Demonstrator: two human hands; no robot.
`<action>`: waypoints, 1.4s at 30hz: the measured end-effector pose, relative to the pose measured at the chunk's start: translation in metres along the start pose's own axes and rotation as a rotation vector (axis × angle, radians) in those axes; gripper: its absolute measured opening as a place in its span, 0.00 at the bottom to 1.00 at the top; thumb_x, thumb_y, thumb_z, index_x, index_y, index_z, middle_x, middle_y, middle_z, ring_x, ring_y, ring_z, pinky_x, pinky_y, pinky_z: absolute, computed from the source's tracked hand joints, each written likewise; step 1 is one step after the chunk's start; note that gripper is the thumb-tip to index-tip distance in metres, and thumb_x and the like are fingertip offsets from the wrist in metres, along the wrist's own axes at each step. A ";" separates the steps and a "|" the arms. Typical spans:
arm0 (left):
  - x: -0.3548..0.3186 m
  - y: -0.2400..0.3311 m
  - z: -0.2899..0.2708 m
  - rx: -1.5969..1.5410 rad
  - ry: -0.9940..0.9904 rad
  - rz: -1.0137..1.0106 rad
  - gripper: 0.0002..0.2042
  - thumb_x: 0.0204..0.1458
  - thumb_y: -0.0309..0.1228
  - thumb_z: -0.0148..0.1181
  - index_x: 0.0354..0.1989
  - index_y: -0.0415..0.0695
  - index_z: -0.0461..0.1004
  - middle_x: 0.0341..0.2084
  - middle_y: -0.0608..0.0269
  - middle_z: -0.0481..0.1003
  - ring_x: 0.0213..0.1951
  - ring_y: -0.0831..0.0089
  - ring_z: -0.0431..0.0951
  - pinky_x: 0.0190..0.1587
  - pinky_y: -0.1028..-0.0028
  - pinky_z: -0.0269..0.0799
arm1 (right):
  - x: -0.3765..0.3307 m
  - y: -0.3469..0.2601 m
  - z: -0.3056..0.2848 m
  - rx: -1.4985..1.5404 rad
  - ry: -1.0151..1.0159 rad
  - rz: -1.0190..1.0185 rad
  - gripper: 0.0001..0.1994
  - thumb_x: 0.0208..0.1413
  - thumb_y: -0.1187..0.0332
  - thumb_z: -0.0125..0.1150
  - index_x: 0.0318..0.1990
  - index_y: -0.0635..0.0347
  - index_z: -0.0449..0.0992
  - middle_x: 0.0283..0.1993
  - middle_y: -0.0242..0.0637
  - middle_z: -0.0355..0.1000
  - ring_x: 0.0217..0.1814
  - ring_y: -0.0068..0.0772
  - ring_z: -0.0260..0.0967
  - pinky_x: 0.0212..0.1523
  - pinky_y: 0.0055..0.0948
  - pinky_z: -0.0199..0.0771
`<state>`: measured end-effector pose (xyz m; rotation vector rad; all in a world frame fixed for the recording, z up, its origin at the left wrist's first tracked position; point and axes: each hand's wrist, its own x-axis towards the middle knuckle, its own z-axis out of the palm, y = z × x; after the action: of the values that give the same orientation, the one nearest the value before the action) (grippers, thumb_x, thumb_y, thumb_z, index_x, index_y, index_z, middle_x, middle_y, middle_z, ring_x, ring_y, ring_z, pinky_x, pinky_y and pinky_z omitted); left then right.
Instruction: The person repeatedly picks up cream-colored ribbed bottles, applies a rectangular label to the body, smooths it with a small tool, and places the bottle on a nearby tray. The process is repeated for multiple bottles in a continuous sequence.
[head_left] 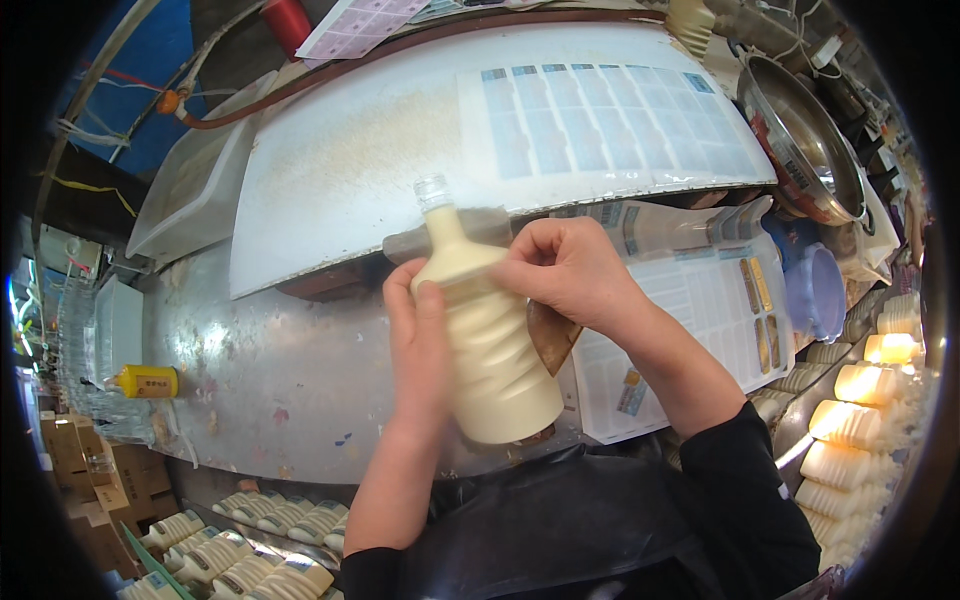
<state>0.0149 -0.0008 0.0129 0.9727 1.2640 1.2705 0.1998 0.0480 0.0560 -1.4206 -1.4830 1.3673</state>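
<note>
A cream-coloured bottle with wavy ridges round its body and a clear threaded neck leans to the left in front of me. My left hand is closed round its left side, with the thumb lying on the front. At the right shoulder of the bottle, my right hand has its thumb and fingertips pinched together against the surface. Whatever those fingertips hold, if anything, is too small to make out. Under my right wrist lies a sheet of pale labels with a few gold ones left on it.
A white board carrying another label sheet lies beyond the bottle. Metal pan and purple basin stand right. On the left are a yellow bottle and a white tub. Many cream bottles lie along the near sides.
</note>
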 end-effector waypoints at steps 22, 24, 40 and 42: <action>0.002 0.002 0.001 -0.023 0.024 0.077 0.18 0.66 0.34 0.59 0.59 0.40 0.63 0.52 0.59 0.69 0.53 0.74 0.69 0.58 0.72 0.67 | 0.000 0.023 0.008 0.134 -0.097 -0.021 0.14 0.63 0.65 0.66 0.50 0.61 0.72 0.30 0.22 0.69 0.30 0.09 0.64 0.29 0.15 0.64; 0.002 0.001 0.001 -0.061 0.022 0.073 0.18 0.67 0.34 0.58 0.59 0.40 0.63 0.52 0.59 0.69 0.53 0.74 0.69 0.58 0.72 0.67 | 0.001 0.022 0.009 0.133 -0.084 -0.021 0.14 0.62 0.65 0.67 0.50 0.62 0.73 0.29 0.22 0.68 0.29 0.09 0.64 0.28 0.15 0.63; -0.002 0.006 0.003 -0.078 0.041 0.094 0.19 0.67 0.33 0.58 0.61 0.39 0.64 0.54 0.58 0.69 0.53 0.74 0.70 0.57 0.72 0.69 | 0.003 0.032 0.008 0.315 -0.090 -0.103 0.10 0.68 0.66 0.58 0.51 0.60 0.72 0.32 0.21 0.69 0.34 0.08 0.64 0.33 0.14 0.65; -0.002 0.012 0.005 -0.019 0.057 0.118 0.19 0.65 0.31 0.61 0.60 0.40 0.65 0.53 0.58 0.69 0.52 0.74 0.71 0.56 0.72 0.70 | 0.001 0.030 0.006 0.265 -0.127 -0.068 0.11 0.68 0.65 0.59 0.52 0.60 0.71 0.32 0.22 0.70 0.33 0.08 0.65 0.33 0.14 0.65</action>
<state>0.0183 -0.0007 0.0259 1.0162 1.2507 1.4077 0.2017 0.0433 0.0255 -1.1264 -1.3552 1.5705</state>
